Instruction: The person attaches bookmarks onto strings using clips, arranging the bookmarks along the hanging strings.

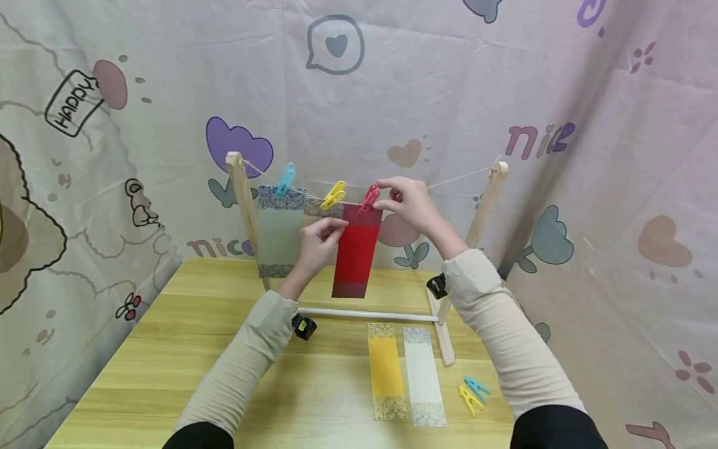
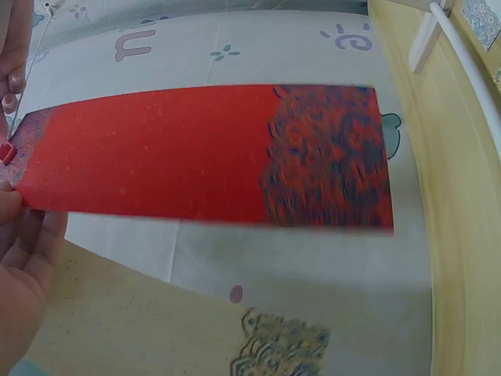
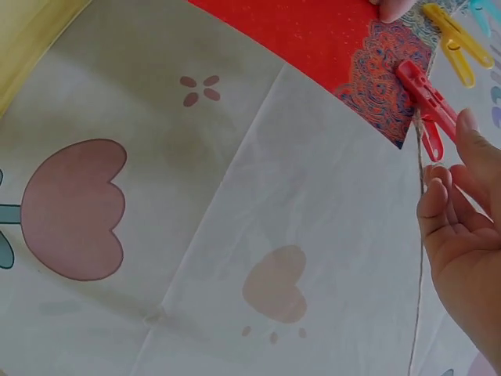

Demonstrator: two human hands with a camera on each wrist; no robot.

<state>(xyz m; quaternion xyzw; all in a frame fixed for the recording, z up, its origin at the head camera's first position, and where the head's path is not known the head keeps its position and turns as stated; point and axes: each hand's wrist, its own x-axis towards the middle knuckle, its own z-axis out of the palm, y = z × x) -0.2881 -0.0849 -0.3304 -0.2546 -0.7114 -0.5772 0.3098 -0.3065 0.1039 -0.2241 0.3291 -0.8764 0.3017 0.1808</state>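
A red strip of paper (image 1: 357, 249) with a patterned band at each end hangs from a string. My left hand (image 1: 320, 244) pinches its upper left edge between thumb and fingers. At its top, a red clothespin (image 3: 427, 98) clips the strip to the string. My right hand (image 1: 412, 202) has thumb and fingertips at the clothespin's handle ends. To the left, a blue clothespin (image 1: 285, 181) holds a pale green strip (image 1: 277, 234). A yellow clothespin (image 1: 333, 196) holds another strip, mostly hidden behind my left hand and the red strip.
The string runs between two wooden posts (image 1: 485, 206), joined low down by a white rod (image 1: 364, 314). On the wooden table (image 1: 168, 349) lie a yellow strip (image 1: 386, 368), a white strip (image 1: 424, 374), a loose blue clothespin (image 1: 477, 388) and a loose yellow one. A printed cloth hangs behind.
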